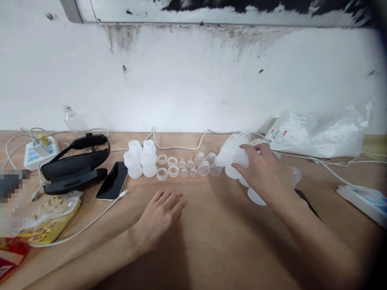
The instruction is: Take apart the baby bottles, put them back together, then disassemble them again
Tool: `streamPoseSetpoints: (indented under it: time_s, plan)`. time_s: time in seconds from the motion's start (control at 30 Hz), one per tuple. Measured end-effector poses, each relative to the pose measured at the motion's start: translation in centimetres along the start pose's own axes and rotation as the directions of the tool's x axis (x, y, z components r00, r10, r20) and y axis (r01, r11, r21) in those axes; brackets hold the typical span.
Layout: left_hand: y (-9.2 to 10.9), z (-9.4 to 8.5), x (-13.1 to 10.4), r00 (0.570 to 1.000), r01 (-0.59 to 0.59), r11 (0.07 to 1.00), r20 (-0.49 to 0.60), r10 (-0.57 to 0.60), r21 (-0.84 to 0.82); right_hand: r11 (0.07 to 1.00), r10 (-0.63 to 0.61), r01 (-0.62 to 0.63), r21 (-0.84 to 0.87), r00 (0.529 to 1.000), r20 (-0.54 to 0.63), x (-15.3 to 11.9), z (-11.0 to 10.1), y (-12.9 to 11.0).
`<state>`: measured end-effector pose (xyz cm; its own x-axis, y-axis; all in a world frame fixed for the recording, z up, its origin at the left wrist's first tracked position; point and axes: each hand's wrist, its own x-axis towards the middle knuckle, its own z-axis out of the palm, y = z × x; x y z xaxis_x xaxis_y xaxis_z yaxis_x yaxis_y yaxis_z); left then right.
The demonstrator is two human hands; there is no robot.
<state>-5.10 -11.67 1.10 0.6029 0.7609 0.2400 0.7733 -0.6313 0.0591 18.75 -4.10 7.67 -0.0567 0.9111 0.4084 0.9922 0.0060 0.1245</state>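
My right hand (263, 165) reaches over a pile of translucent white plastic pieces (232, 151) at the right, thumb and fingers apart. Some white discs (256, 196) lie under and beside it. My left hand (165, 211) rests on the table with loosely bent fingers and nothing visible in it. Beyond it stand small white bottles (141, 159) in a close group. To their right lie white rings (173, 171), clear bottle teats (192, 172) and clear domed caps (203, 168), set out in neat rows.
A phone (113, 181), a black headset-like device (77, 161), a power strip (40, 153) and a snack bag (50, 217) lie at the left. A clear bottle (74, 120) leans by the wall. Plastic bags (320, 135) and another power strip (363, 201) are at the right.
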Motion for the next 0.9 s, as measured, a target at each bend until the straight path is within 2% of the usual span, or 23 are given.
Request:
streamPoseSetpoints:
  time_s: [0.07,0.13,0.17,0.23,0.3,0.37,0.47,0.6,0.73,0.9]
  plan:
    - [0.4,-1.2,0.0,0.998,0.014,0.999,-0.064,-0.017,-0.053,0.999,0.015,-0.013,0.052,0.999,-0.043,-1.1,-1.8,-0.5]
    - [0.7,-2.4,0.1,0.985,0.027,0.996,-0.169,-0.041,-0.081,0.971,-0.019,0.033,0.238,0.998,-0.062,-2.1,-3.1,-1.1]
    - [0.8,-2.8,0.1,0.974,0.033,0.996,-0.220,-0.050,-0.078,0.926,-0.059,0.070,0.371,0.997,-0.042,-2.5,-3.5,-1.5]
    - [0.8,-3.4,0.2,0.960,0.041,0.998,-0.275,-0.053,-0.050,0.766,-0.198,0.115,0.633,0.978,0.062,-3.1,-3.6,-2.6]
    - [0.4,-3.6,0.3,0.968,0.043,0.999,-0.248,-0.049,-0.029,0.619,-0.356,0.077,0.782,0.915,0.192,-3.4,-3.0,-3.7]
    - [-0.1,-3.5,0.3,0.986,0.044,0.999,-0.158,-0.048,-0.030,0.550,-0.462,0.044,0.834,0.848,0.259,-3.5,-2.1,-4.7]
    - [-0.8,-3.2,0.3,0.999,0.039,0.999,-0.033,-0.040,-0.025,0.491,-0.572,0.074,0.868,0.779,0.257,-3.4,-0.8,-5.4]
    - [-1.1,-3.0,0.4,0.998,0.019,1.000,0.054,-0.018,-0.014,0.442,-0.666,0.087,0.893,0.699,0.262,-3.2,0.3,-5.2]
    - [-1.1,-2.9,0.4,0.996,0.032,0.999,0.082,-0.031,-0.002,0.436,-0.685,0.060,0.898,0.669,0.288,-3.1,0.6,-5.0]
    - [-1.1,-3.0,0.3,0.995,0.034,0.999,0.089,-0.034,0.003,0.411,-0.687,0.012,0.911,0.662,0.301,-3.0,0.7,-5.1]
